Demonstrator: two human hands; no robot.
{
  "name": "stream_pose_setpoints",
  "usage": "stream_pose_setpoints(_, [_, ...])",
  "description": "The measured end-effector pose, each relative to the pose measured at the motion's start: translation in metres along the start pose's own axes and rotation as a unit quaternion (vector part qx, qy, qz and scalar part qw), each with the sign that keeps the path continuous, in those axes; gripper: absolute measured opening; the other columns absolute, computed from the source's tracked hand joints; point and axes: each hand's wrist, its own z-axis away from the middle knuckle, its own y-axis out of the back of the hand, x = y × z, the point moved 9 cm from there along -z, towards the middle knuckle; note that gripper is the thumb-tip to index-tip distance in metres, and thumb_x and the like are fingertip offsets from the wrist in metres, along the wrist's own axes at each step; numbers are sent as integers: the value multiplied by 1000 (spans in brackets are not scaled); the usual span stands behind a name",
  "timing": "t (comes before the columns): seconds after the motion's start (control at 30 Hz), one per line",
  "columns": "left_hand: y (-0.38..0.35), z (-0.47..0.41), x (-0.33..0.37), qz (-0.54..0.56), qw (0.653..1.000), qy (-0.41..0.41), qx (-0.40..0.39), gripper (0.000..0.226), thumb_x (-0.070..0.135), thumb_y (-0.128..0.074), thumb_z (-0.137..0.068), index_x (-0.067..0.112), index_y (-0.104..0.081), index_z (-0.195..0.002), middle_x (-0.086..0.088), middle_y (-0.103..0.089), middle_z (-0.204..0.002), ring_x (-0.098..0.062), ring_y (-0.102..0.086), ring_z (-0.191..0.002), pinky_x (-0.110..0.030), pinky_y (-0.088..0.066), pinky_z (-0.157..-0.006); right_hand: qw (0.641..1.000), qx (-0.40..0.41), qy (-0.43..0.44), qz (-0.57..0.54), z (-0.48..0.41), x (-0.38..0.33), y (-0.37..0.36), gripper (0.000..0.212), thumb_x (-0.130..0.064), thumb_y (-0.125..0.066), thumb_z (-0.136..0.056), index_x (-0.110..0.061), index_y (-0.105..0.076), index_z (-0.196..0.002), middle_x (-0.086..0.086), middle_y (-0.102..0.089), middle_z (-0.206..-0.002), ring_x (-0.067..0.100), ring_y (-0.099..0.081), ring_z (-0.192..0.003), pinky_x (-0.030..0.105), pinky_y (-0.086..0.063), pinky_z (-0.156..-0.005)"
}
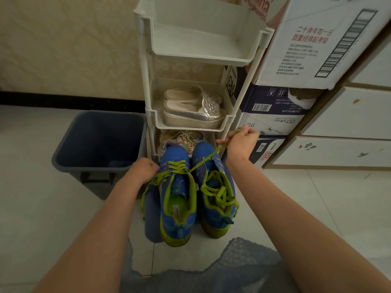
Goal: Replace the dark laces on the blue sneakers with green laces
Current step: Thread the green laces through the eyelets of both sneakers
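Note:
Two blue sneakers with lime-green trim stand side by side on the floor, toes toward the rack. The left sneaker (177, 199) has a green lace (203, 162) threaded through its front eyelets. My right hand (241, 142) is shut on one end of that lace and holds it taut, up and to the right. My left hand (146, 168) rests closed at the left sneaker's toe side, where the lace's other end loops down (148, 191). The right sneaker (215, 191) carries a loose green lace across its opening. No dark lace shows.
A grey bin (99, 142) stands to the left of the shoes. A white plastic shoe rack (190, 56) rises just behind, with silver sandals (194, 108) on its middle shelf. Stacked cardboard boxes (296, 60) and white drawers (349, 123) fill the right. Blue cloth lies beside the left sneaker.

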Motion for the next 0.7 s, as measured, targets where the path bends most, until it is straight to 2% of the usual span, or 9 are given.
stream_pose_setpoints(0.07, [-4,3,4,-27,999,-12,-23,27,22,-54,-95,1,-69,-102,-18,-66,-106,-29,-61,-100,-32,-44,-83,995,-29,60,79,-3,-12,-5,12,-23,-35,-102,-18,-45,-99,5,-56,-79,15,-51,-66,33,-45,-61])
stream_pose_setpoints(0.13, [-5,5,9,-15,999,-22,-41,30,29,-56,-94,2,-70,-99,-16,-66,-99,-26,-61,-93,-32,-43,-80,945,-176,117,251,8,-10,-33,14,-27,-43,-100,-18,-54,-101,2,-61,-82,10,-51,-64,28,-42,-61])
stream_pose_setpoints(0.2, [-7,8,13,-12,998,-26,-55,29,33,-59,-92,6,-69,-92,-12,-66,-92,-24,-60,-88,-31,-44,-78,784,-341,169,490,28,20,-57,21,-35,-48,-96,-23,-64,-104,0,-68,-92,11,-56,-70,30,-44,-68])
stream_pose_setpoints(0.27, [-5,10,16,-7,998,-34,-47,21,28,-68,-86,8,-71,-93,-7,-65,-92,-20,-59,-90,-29,-43,-79,621,-422,208,627,48,47,-61,23,-34,-50,-94,-29,-67,-109,-1,-67,-110,18,-56,-102,34,-46,-83])
stream_pose_setpoints(0.3, [-3,10,17,-1,998,-38,-43,19,24,-72,-83,9,-72,-96,-6,-65,-96,-18,-58,-94,-29,-43,-83,576,-446,210,652,54,56,-60,25,-31,-51,-93,-30,-67,-113,-2,-65,-116,19,-49,-112,36,-45,-88])
stream_pose_setpoints(0.33, [-2,10,18,3,998,-41,-43,21,21,-74,-81,10,-72,-99,-5,-65,-98,-17,-57,-98,-29,-43,-85,560,-461,204,658,59,60,-58,26,-29,-53,-92,-30,-66,-115,-3,-64,-118,20,-44,-116,37,-43,-90])
stream_pose_setpoints(0.43, [0,10,17,7,999,-39,-36,23,18,-73,-81,12,-71,-103,-3,-64,-98,-16,-57,-95,-29,-45,-82,602,-442,205,632,57,56,-58,20,-31,-60,-90,-26,-72,-105,-1,-68,-110,20,-48,-113,38,-46,-88])
stream_pose_setpoints(0.57, [0,5,7,31,999,2,-34,20,19,-68,-85,3,-70,-97,-14,-70,-100,-28,-66,-97,-36,-51,-81,677,-300,190,645,29,30,-47,27,-23,-48,-95,-9,-68,-107,12,-64,-112,28,-53,-111,38,-45,-87])
stream_pose_setpoints(0.7, [-2,8,15,80,996,3,-44,35,31,-57,-93,0,-67,-106,-13,-68,-107,-25,-65,-98,-20,-41,-62,700,-153,241,654,17,-5,-30,36,-23,-39,-96,4,-61,-105,18,-61,-111,31,-42,-117,39,-41,-86])
